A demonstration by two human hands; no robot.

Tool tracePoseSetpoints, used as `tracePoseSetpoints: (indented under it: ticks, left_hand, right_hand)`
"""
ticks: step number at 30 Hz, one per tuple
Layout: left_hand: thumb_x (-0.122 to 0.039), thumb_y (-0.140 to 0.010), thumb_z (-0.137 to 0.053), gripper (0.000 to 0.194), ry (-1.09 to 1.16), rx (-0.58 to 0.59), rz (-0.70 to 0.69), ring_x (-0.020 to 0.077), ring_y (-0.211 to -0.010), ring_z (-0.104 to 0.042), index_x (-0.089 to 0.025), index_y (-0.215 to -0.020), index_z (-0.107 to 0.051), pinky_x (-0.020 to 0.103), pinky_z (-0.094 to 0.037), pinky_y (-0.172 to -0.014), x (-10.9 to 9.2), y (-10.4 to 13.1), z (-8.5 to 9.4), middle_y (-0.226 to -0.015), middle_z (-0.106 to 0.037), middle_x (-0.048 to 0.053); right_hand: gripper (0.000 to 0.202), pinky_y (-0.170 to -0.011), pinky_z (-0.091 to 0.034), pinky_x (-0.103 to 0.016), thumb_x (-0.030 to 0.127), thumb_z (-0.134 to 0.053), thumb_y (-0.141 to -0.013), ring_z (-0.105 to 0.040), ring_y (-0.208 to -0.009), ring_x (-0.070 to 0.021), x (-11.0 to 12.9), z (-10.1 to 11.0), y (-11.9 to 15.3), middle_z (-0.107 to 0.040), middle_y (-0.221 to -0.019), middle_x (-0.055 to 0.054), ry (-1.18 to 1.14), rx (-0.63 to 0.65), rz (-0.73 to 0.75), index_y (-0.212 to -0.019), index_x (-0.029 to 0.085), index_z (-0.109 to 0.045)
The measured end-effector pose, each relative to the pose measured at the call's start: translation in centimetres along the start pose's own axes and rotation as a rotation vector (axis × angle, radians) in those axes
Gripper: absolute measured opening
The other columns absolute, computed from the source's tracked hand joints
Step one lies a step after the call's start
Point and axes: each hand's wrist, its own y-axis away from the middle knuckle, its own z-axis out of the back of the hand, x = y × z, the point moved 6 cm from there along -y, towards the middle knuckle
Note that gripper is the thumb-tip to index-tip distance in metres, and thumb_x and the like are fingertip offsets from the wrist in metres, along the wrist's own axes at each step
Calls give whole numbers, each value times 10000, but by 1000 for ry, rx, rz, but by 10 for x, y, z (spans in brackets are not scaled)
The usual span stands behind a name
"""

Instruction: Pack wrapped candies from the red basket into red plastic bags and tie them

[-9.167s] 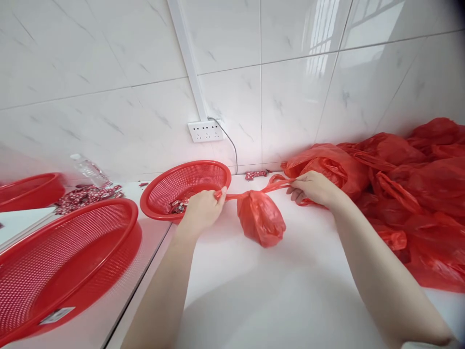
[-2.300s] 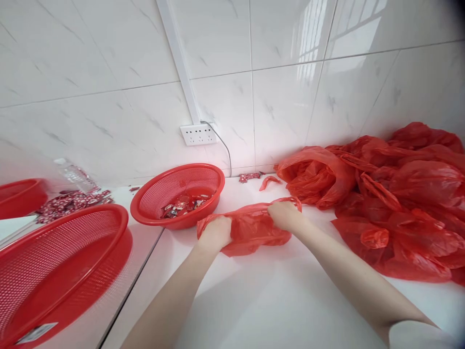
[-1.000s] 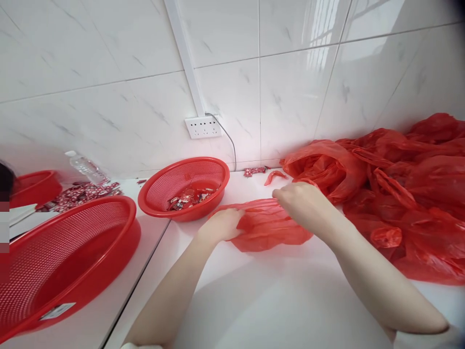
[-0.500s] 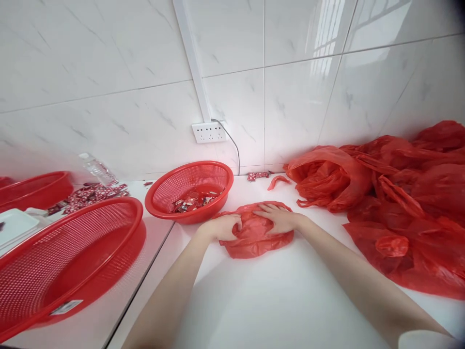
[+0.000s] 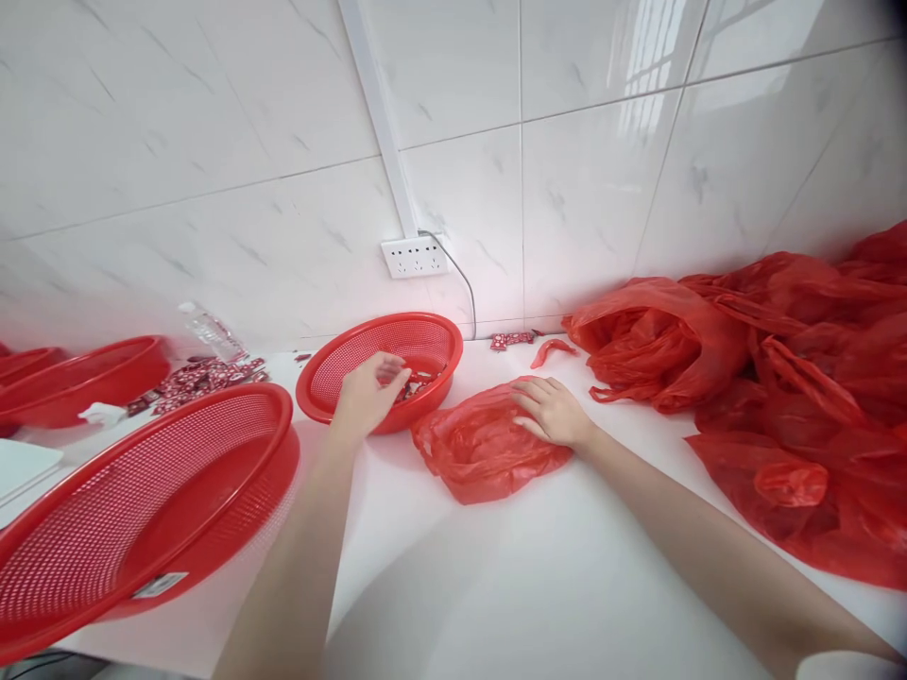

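My left hand (image 5: 369,389) reaches over the near rim of a small red plastic basket (image 5: 445,382). Its thumb and fingers are apart, above small dark red and white packets (image 5: 419,385) lying inside, and I see nothing held. On the white table, just right of that basket, spreads a crumpled red plastic bag (image 5: 488,458) with its mouth loosely apart. Resting on the bag's right edge is my right hand (image 5: 556,412), fingers stretched out and lying over the film.
A large red basket (image 5: 213,510) stands at the left, with a pile of patterned packets (image 5: 205,380) and a clear bottle (image 5: 213,331) behind it. Many red plastic bags (image 5: 786,378) are heaped at the right. A socket strip (image 5: 415,257) is on the tiled wall.
My left hand has left the red bag and moved left to the small basket. My right hand stays on the bag's right side. The view has shifted slightly.
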Motion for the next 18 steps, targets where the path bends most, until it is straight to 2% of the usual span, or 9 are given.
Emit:
tracePoseSetpoints:
  ticks: [2, 3, 5, 8, 11, 13, 15, 16, 18]
  left_hand:
    - [-388, -746, -644, 424, -231, 81, 72, 257, -1002, -637, -191, -1121, -644, 353, -479, -853, 17, -21, -4, -1162, -667, 121]
    - [-367, -725, -660, 435, -317, 168, 116, 264, -983, -643, -196, -1124, -656, 346, -480, -824, 26, -29, -11, -1138, -679, 124]
    - [-304, -688, -685, 267, -352, 226, 144, 262, -849, -668, -220, -938, -727, 337, -483, -745, 38, -38, -21, -913, -734, 92]
    - [-278, -740, -629, 93, -378, 160, 131, 272, -837, -658, -233, -752, -709, 356, -475, -739, 39, -41, -26, -812, -728, 86]
    - [-292, -839, -513, 165, -364, 6, 74, 278, -950, -637, -220, -881, -655, 390, -474, -818, 25, -37, -18, -964, -709, 110]
    - [-320, -884, -456, 189, -145, -166, 27, 247, -932, -649, -213, -962, -591, 384, -493, -829, 7, -32, -9, -982, -691, 98]
    - [-360, -887, -469, 185, 289, -318, 22, 196, -837, -668, -210, -973, -532, 340, -532, -766, -9, -23, -3, -953, -674, 68]
    - [-381, -877, -492, 195, 505, -328, 51, 177, -792, -672, -210, -969, -511, 320, -545, -719, -16, -18, -7, -939, -668, 55]
    - [-383, -830, -578, 216, 793, -222, 134, 152, -728, -674, -205, -930, -507, 298, -553, -682, -32, -5, -28, -884, -668, 30]
  right_hand:
    - [442, -910, -399, -425, 430, -376, -967, -547, -1050, -281, 6, 0, 0, -633, -1173, -162, -14, -16, 61, -1122, 113, -642]
    - [423, -914, -398, -423, 417, -380, -968, -552, -1033, -273, 10, -1, 0, -642, -1148, -155, -24, -13, 85, -1109, 116, -643]
    - [399, -919, -401, -420, 399, -378, -973, -562, -1003, -258, 14, -3, -1, -652, -1114, -146, -47, -6, 108, -1086, 125, -645]
    - [375, -907, -415, -408, 377, -369, -980, -581, -952, -235, 18, -8, -3, -669, -1042, -132, -80, 0, 104, -1029, 140, -656]
    - [361, -892, -428, -397, 351, -364, -986, -596, -916, -219, 17, -10, -3, -679, -970, -114, -124, 1, 72, -971, 148, -662]
    - [356, -897, -430, -399, 337, -355, -988, -599, -932, -219, 14, -7, -4, -682, -960, -109, -196, -11, 10, -958, 156, -661]
    - [351, -900, -434, -401, 347, -358, -985, -601, -949, -222, 12, 1, -7, -682, -965, -106, -333, -51, -99, -953, 167, -657]
    - [346, -895, -442, -396, 369, -370, -980, -604, -954, -221, 11, 5, -8, -682, -976, -106, -436, -77, -170, -960, 171, -654]
    - [361, -868, -470, -375, 445, -402, -960, -621, -947, -213, 11, 11, -12, -675, -1039, -105, -723, -116, -307, -1044, 179, -631]
